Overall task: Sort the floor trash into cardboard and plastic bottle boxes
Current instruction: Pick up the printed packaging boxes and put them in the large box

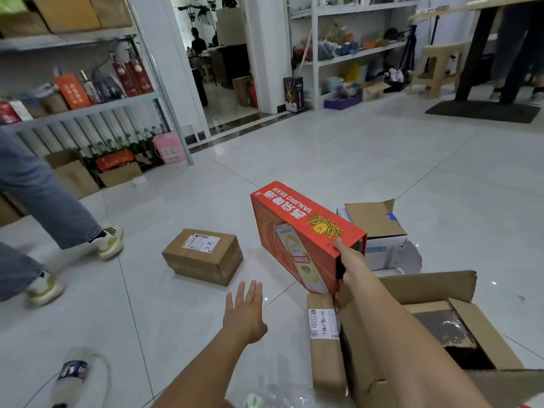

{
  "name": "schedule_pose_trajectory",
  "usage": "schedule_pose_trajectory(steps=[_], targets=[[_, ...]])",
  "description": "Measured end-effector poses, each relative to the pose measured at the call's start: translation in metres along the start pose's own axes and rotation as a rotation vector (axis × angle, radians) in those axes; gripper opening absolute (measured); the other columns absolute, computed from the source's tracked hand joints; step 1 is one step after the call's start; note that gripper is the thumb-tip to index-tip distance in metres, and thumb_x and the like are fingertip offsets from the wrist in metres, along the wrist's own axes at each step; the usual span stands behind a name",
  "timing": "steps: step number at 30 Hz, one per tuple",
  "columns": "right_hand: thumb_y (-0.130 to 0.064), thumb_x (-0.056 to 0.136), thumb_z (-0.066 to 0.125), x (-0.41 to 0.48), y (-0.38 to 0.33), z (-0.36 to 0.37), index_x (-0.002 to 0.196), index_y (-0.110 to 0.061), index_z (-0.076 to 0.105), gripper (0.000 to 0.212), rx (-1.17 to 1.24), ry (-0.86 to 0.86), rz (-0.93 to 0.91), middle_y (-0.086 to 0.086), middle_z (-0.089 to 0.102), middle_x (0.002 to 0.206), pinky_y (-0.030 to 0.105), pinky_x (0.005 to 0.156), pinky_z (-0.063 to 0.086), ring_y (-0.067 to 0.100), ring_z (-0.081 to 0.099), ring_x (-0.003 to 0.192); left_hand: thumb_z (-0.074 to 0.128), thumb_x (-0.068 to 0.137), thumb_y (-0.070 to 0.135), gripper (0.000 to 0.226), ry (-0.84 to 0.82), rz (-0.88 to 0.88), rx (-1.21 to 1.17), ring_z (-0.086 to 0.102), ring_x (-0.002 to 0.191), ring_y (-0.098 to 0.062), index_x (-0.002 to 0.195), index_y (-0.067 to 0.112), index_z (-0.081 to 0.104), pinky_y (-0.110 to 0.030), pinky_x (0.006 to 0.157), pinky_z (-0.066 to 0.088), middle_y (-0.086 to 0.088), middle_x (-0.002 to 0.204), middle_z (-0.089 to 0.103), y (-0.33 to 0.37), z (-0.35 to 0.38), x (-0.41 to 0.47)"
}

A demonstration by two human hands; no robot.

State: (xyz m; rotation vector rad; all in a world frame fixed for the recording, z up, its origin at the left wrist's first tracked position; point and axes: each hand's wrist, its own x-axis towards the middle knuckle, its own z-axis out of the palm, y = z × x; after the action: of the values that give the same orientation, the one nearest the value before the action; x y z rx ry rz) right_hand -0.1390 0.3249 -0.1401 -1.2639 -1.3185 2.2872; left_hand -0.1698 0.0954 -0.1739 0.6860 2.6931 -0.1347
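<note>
Right hand (350, 260) grip clamped on red "YANJING BEER" carton (300, 234); left hand (244, 313) fingers spread, empty.

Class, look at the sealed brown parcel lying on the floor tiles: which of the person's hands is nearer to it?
Left. The open left hand hovers just short of the brown parcel; the right hand grips the red beer carton further right.

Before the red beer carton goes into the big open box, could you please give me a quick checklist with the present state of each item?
1. Right hand grips the red beer carton: ok.
2. Carton lifted off the floor: ok.
3. Left hand free and open: ok.
4. Big open box has its flaps open: ok.
5. Room left inside the box: cannot tell.
6. Brown parcel sorted: not ok, on the floor.
</note>
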Motion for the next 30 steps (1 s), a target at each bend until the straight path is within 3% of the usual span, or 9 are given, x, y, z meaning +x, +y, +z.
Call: schedule_pose_trajectory(steps=[4,6,7,11,14,18,23,27,30], targets=[[-0.032,0.092,0.062,-0.01,0.01,0.015,0.128,-0.006,0.056,0.045,0.072,-0.038,0.06,0.013,0.06,0.129,0.042,0.088,0.039,0.032,0.057,0.112,0.049,0.095,0.025,0.086,0.003,-0.017,-0.011,-0.019,0.148,-0.023,0.153,0.016,-0.013,-0.046,0.119,-0.008,0.0,0.16,-0.018,-0.013,-0.006,-0.006],[-0.035,0.092,0.062,-0.011,0.016,0.024,0.128,-0.009,0.056,0.044,0.096,-0.07,0.082,0.012,0.06,0.129,0.042,0.087,0.04,0.029,0.06,0.099,0.049,0.095,0.027,0.086,0.016,-0.018,-0.013,-0.019,0.148,-0.023,0.153,0.016,-0.014,-0.046,0.119,-0.007,0.0,0.16,-0.018,-0.02,-0.008,-0.007],[-0.034,0.091,0.062,-0.011,0.018,0.027,0.127,-0.009,0.057,0.043,0.092,-0.058,0.086,0.012,0.061,0.127,0.04,0.085,0.04,0.028,0.06,0.094,0.049,0.095,0.028,0.086,0.018,-0.025,-0.011,-0.019,0.148,-0.023,0.153,0.016,-0.014,-0.046,0.119,-0.008,0.0,0.16,-0.018,-0.024,-0.009,-0.009],[-0.018,0.083,0.073,-0.017,0.033,0.042,0.119,-0.001,0.059,0.042,0.133,0.065,0.111,0.013,0.064,0.121,0.037,0.086,0.042,0.031,0.06,0.105,0.049,0.096,0.029,0.085,-0.008,-0.067,0.004,-0.018,0.148,-0.025,0.153,0.015,-0.014,-0.047,0.119,-0.008,-0.002,0.16,-0.017,-0.05,-0.006,-0.022],[-0.011,0.076,0.079,-0.033,0.047,0.051,0.115,0.004,0.059,0.046,0.127,0.168,0.116,0.011,0.063,0.103,0.033,0.085,0.043,0.03,0.06,0.099,0.049,0.096,0.029,0.085,-0.024,-0.098,-0.008,-0.018,0.148,-0.026,0.153,0.015,-0.013,-0.047,0.118,-0.008,-0.003,0.161,-0.017,-0.064,-0.005,-0.032],[-0.009,0.07,0.083,-0.045,0.057,0.067,0.107,0.001,0.065,0.043,0.08,0.177,0.067,0.007,0.067,0.097,0.028,0.081,0.048,0.024,0.06,0.086,0.049,0.096,0.029,0.084,-0.019,-0.109,-0.014,-0.017,0.148,-0.026,0.153,0.014,-0.012,-0.046,0.119,-0.008,-0.003,0.161,-0.017,-0.076,-0.01,-0.041],[0.008,0.076,0.072,-0.061,0.041,0.092,0.1,-0.002,0.074,0.025,0.032,0.122,-0.164,0.009,0.071,0.1,0.035,0.096,0.051,0.023,0.065,0.098,0.048,0.095,0.026,0.085,0.007,-0.097,-0.051,-0.018,0.148,-0.025,0.153,0.014,-0.013,-0.047,0.119,-0.007,-0.002,0.16,-0.018,-0.092,-0.027,-0.054],[0.014,0.079,0.065,-0.106,-0.001,0.104,0.071,-0.012,0.064,0.027,0.027,0.076,-0.187,0.015,0.068,0.101,0.032,0.079,0.051,0.024,0.061,0.089,0.044,0.098,0.035,0.082,-0.034,-0.147,-0.136,-0.018,0.148,-0.025,0.153,0.013,-0.012,-0.046,0.119,-0.005,-0.002,0.16,-0.017,-0.11,-0.066,-0.085],[0.015,0.082,0.06,-0.162,-0.053,0.087,0.076,-0.012,0.052,0.029,0.063,0.026,-0.105,0.017,0.063,0.099,0.032,0.07,0.051,0.025,0.06,0.083,0.035,0.097,0.055,0.085,-0.026,-0.267,-0.35,-0.013,0.149,-0.027,0.153,0.01,-0.01,-0.047,0.119,0.0,-0.005,0.161,-0.015,-0.136,-0.125,-0.121]])
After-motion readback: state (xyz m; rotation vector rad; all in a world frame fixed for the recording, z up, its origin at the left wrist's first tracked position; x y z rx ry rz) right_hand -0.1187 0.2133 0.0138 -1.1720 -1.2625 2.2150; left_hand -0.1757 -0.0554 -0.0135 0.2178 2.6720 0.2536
